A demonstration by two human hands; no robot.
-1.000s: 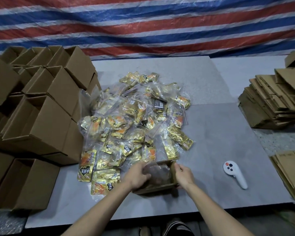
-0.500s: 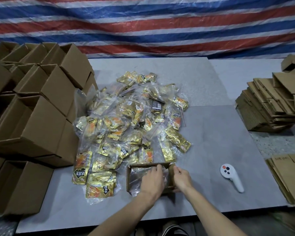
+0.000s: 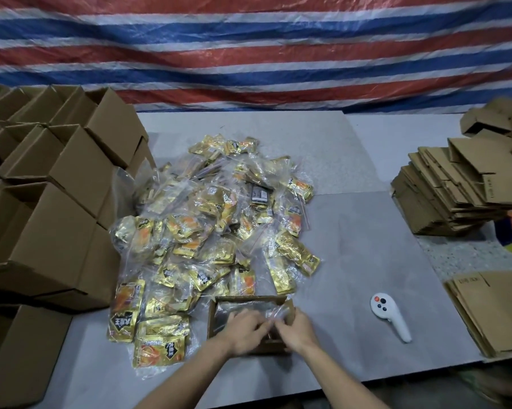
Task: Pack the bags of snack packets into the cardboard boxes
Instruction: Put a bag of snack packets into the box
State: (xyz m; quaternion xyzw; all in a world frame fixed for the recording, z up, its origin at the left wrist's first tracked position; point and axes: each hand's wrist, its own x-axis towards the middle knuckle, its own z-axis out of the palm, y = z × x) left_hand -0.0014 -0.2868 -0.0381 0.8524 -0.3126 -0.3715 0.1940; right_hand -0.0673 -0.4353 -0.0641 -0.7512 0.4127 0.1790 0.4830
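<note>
Both hands, left hand [image 3: 244,329] and right hand [image 3: 296,327], pinched a clear plastic bag [image 3: 248,309] inside the small brown cardboard box [image 3: 219,299], beside the gold snack pile [image 3: 216,225]. Next, I think, push it down flat.

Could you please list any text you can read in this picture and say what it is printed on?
"王", probably; the characters beside it are blurred: black badge on the front packet.
Unreadable, blurred: short print on the flat carton at the right.
Unreadable, blurred: print on the carton stack.
Unreadable, too small: black label in the pile.
</note>
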